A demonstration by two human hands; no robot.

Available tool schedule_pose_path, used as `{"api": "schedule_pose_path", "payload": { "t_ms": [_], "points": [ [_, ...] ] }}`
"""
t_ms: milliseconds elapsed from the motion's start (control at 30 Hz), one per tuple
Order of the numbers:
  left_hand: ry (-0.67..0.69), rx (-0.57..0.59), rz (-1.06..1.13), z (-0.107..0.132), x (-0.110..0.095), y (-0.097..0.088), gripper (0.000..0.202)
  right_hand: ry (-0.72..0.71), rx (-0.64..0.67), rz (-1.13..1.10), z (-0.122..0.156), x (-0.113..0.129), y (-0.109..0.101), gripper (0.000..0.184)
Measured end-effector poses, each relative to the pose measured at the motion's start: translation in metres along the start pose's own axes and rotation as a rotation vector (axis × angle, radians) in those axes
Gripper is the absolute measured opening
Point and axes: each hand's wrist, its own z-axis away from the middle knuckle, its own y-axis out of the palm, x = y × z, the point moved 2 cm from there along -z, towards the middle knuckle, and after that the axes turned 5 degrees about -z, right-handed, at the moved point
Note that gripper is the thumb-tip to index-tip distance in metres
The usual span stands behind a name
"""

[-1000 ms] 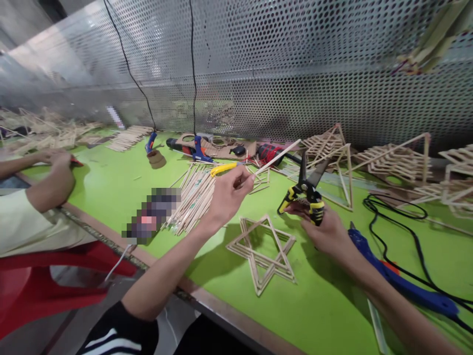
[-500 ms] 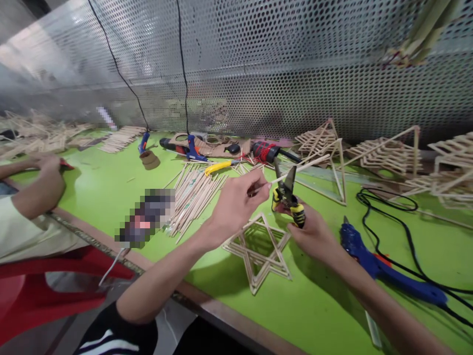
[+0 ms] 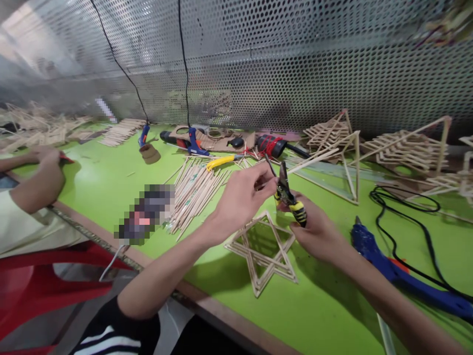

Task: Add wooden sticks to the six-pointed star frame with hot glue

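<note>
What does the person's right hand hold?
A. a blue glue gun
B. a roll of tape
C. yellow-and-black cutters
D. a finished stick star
C. The right hand grips the yellow-and-black cutters above the stick star, while the blue glue gun lies untouched on the green table.

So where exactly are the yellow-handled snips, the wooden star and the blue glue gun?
yellow-handled snips (image 3: 289,198): head view, on the pivot just above the handles.
wooden star (image 3: 275,246): head view, on its right-hand stick frame.
blue glue gun (image 3: 373,249): head view, on the blue body.
</note>
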Motion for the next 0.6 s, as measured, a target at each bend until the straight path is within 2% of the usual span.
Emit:
{"api": "schedule_pose_path", "payload": {
  "t_ms": [200, 400, 600],
  "points": [
    [0.014, 0.006, -0.058, -0.001, -0.003, -0.004, 0.024, 0.005, 0.031, -0.001, -0.003, 0.003, -0.003, 0.033],
    [0.025, 0.015, -0.091, -0.001, -0.005, -0.007, 0.023, 0.002, 0.064, -0.004, -0.005, 0.01, -0.004, 0.018],
    [0.013, 0.031, -0.165, 0.002, -0.01, -0.007, 0.016, 0.005, 0.058, 0.004, -0.007, 0.012, -0.003, 0.018]
  ]
}}
